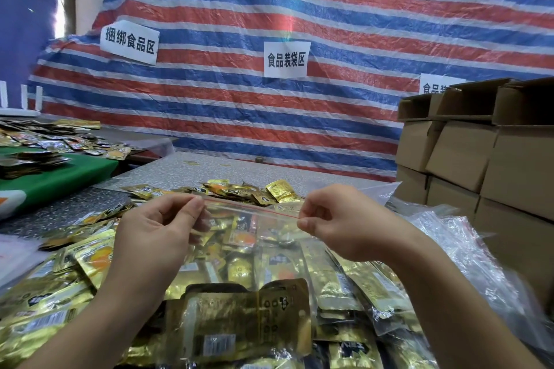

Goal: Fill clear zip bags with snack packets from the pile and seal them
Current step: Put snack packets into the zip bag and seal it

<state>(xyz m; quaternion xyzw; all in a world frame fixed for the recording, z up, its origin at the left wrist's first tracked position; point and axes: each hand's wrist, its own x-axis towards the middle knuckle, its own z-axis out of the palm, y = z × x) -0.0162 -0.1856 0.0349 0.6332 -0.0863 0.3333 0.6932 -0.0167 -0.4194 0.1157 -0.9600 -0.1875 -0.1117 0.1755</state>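
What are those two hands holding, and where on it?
A clear zip bag with snack packets inside. The left hand and right hand each pinch its zip strip at opposite top ends.

Third paper sign (439, 85) on the striped tarp (299, 9) half hidden behind the stacked cardboard boxes (485, 153); only two characters legible. Boxes themselves cut off by the right edge. Print on the snack packets (239, 323) inside the clear zip bag (254, 237) too blurred to read. Cannot tell whether the bag's red-lined zip strip is pressed closed between the left hand (162, 225) and right hand (338, 222). Loose clear bags (467, 249) at the table's right edge smeared by blur, count unclear. Both forearms cropped at the bottom.
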